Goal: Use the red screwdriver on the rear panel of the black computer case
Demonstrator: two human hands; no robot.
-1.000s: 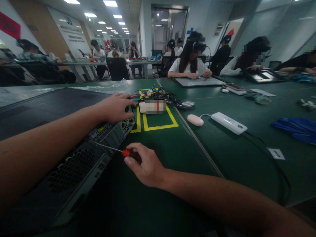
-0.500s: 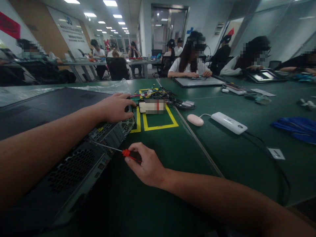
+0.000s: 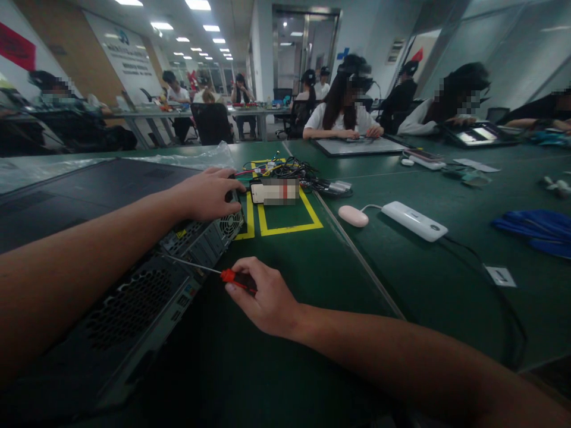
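A black desktop computer case (image 3: 102, 196) lies on its side at the left, its rear panel with ports and vents facing me. My left hand (image 3: 213, 195) presses on the case's far rear corner, fingers curled over the edge. A screwdriver (image 3: 234, 278) with a red and black handle is gripped in my right hand (image 3: 266, 297), just off the rear panel. Its thin metal shaft reaches left to the panel; the tip is hard to make out against the dark metal.
Beyond the case lie a bundle of cables (image 3: 303, 172) and a phone (image 3: 274, 192) by yellow tape marks (image 3: 289, 229). A white power bank (image 3: 414, 221), a pink oval device (image 3: 353, 216) and blue fabric (image 3: 535, 232) lie rightward. Across the table sits a person (image 3: 339, 113).
Hardly anything differs. Both hands and the screwdriver keep their places, and the view has shifted very slightly.
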